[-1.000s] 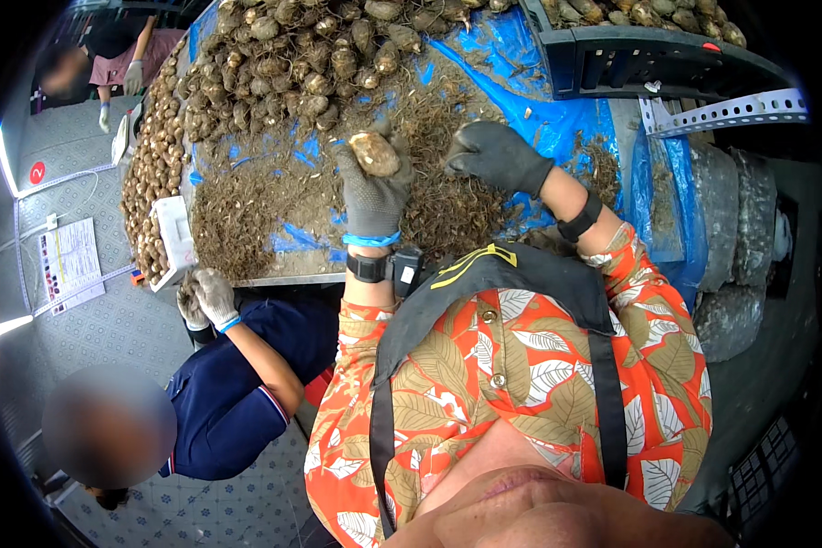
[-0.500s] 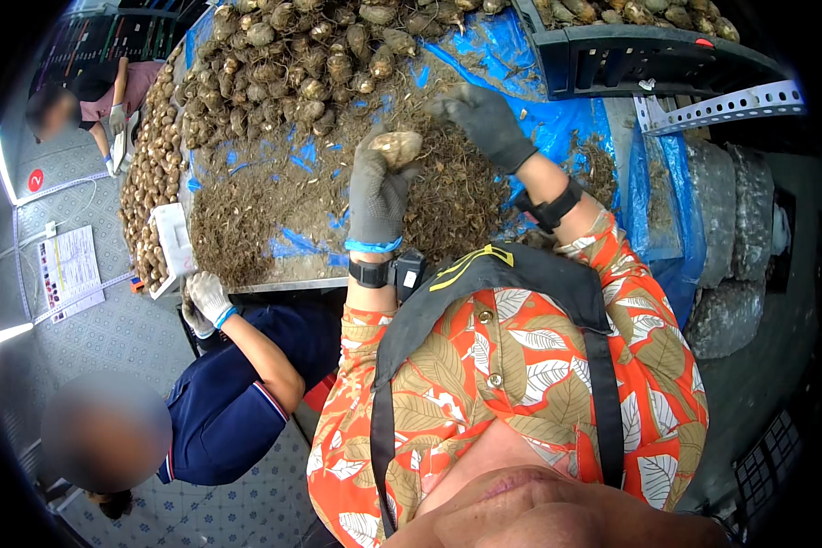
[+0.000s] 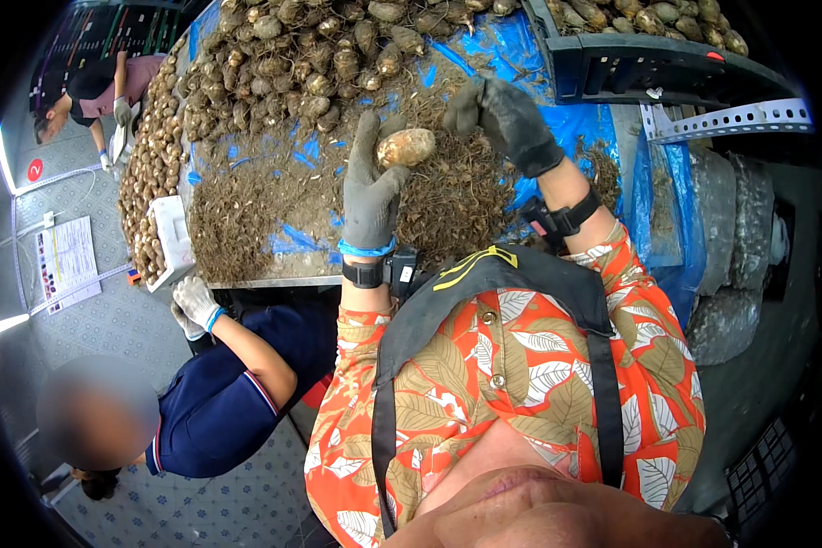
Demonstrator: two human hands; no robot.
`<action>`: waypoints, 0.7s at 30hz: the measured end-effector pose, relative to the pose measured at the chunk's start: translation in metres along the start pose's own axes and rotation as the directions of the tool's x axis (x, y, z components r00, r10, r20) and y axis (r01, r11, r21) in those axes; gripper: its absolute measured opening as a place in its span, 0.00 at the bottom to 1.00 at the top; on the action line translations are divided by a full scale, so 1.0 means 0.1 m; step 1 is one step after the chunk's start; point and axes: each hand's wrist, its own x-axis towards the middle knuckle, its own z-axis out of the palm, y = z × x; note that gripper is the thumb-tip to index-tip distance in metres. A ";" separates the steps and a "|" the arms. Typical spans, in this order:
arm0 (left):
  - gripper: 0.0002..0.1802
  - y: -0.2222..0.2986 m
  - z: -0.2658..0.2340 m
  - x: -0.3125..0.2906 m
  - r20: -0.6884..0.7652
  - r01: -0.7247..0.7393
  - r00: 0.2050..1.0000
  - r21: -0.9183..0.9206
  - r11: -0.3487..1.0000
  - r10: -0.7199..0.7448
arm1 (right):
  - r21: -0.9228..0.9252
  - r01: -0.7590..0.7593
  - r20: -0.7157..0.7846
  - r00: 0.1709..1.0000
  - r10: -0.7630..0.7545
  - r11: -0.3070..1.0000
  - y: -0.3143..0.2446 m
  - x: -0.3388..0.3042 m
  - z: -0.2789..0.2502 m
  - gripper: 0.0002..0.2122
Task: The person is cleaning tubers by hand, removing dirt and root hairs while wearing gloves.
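A brown, oval taro (image 3: 405, 148) with a pale, scraped-looking skin rests between the thumb and fingers of my left hand (image 3: 372, 196), which wears a grey glove. To its right my right hand (image 3: 510, 123), in a darker glove, hovers over the trimmings with its muddy fingers curled together. Whatever those fingers might hold is hidden. Beneath both hands lies a mound of dry brown root fibres (image 3: 452, 201). Beyond them a large heap of hairy, unpeeled taros (image 3: 292, 64) covers the back of the table.
Blue plastic sheeting (image 3: 575, 137) covers parts of the table. A dark crate (image 3: 630, 68) of taros stands back right, beside a perforated white metal bar (image 3: 731, 121). Cleaner taros (image 3: 155, 155) and a white tray (image 3: 171, 239) lie left. A co-worker's gloved hand (image 3: 194, 301) is near the tray; another person is farther back.
My right hand has moved slightly right, away from the taro. The taro has turned a little in my left hand and sits more to the right, with the left fingers straighter.
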 end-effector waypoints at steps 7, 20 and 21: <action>0.42 -0.07 -0.04 0.07 0.108 -0.122 0.991 0.524 0.843 0.076 | -0.650 0.149 0.042 0.986 -0.160 0.745 -0.13 -0.08 0.52 0.17; 0.18 0.73 -1.32 -0.09 0.121 0.266 0.900 0.611 0.746 -0.419 | -0.399 -0.509 -0.107 0.852 0.513 0.762 0.22 -0.38 0.03 0.09; 0.17 0.78 -1.38 -0.07 0.161 0.216 0.893 0.665 0.715 -0.420 | -0.358 -0.517 -0.117 0.851 0.511 0.778 0.27 -0.40 0.00 0.09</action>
